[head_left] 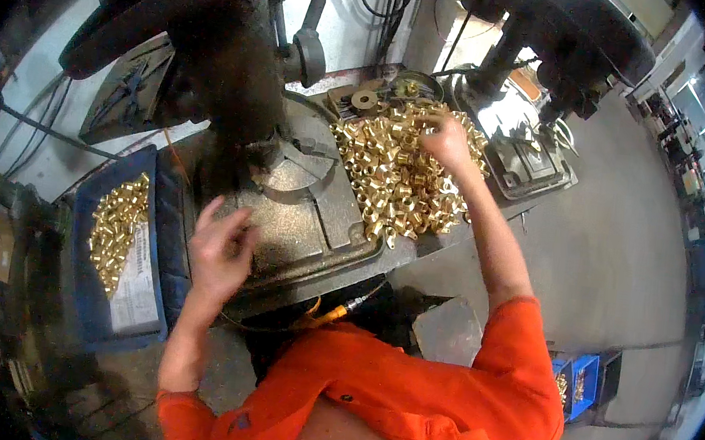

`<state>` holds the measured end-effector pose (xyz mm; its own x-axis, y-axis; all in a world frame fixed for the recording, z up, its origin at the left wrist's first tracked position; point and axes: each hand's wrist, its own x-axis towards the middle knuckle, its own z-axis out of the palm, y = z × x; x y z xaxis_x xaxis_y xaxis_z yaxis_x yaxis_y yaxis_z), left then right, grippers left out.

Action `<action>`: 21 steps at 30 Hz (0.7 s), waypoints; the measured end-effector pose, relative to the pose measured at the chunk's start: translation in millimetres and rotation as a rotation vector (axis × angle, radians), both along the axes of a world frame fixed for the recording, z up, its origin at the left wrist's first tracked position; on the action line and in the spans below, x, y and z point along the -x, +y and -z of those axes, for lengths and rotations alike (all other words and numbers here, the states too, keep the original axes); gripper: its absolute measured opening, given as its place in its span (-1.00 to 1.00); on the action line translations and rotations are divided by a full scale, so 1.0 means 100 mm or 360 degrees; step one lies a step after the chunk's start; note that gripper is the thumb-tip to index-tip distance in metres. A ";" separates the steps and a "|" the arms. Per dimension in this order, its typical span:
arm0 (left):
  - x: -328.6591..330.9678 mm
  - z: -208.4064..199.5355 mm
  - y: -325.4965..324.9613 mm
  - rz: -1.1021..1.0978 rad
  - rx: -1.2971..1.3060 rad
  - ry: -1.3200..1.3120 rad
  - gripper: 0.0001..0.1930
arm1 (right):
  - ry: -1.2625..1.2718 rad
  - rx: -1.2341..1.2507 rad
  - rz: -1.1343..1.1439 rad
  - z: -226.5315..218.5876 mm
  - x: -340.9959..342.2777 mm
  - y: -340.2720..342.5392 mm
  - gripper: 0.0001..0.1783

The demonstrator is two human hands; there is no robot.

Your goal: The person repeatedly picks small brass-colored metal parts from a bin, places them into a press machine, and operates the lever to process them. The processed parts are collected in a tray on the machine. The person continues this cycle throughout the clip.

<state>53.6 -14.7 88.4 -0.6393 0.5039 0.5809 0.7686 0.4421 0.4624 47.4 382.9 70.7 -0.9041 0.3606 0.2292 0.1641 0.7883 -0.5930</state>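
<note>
My left hand (220,251) hovers over the near left part of the drill press base (283,235), fingers apart and holding nothing I can see. The metal base is strewn with fine brass chips, and a round chuck-like fixture (293,172) sits on it. To the right, my right hand (448,144) is at the far side of a large heap of brass fittings (391,173). Its thumb and fingers are bent together around what looks like one brass fitting, partly lost against the heap. The fittings are short, shiny tubes, some with flared ears.
At left stands a blue bin (162,278) with brass pieces (118,227) and a printed paper sheet (136,284). A second machine (537,157) stands beyond the heap. An orange-handled air gun (335,313) hangs at the bench's front edge. Blue boxes (582,386) sit on the floor at right.
</note>
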 end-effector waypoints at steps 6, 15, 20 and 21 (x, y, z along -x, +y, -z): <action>-0.01 0.02 -1.03 -0.0828 -0.0237 -0.0250 -0.85 | -0.0744 -0.0516 0.0057 0.32 0.80 0.41 -0.57; 0.35 0.39 -3.07 -0.1285 0.0197 -0.0724 -0.74 | 0.0306 -0.0170 -0.0020 0.45 0.00 0.54 -0.58; 0.56 0.81 -3.64 -0.1438 0.0813 -0.0837 -0.70 | 0.0820 0.0346 -0.0389 0.62 -0.70 0.01 -0.55; 0.65 0.88 -3.70 -0.1455 0.0935 -0.0867 -0.72 | 0.0811 0.0449 -0.0335 0.70 -0.77 -0.03 -0.54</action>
<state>-10.9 -384.5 0.9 -0.9856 -0.1644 -0.0399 -0.1689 0.9701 0.1744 124.3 379.8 0.4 -0.7643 0.2961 0.5728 -0.3366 0.5745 -0.7461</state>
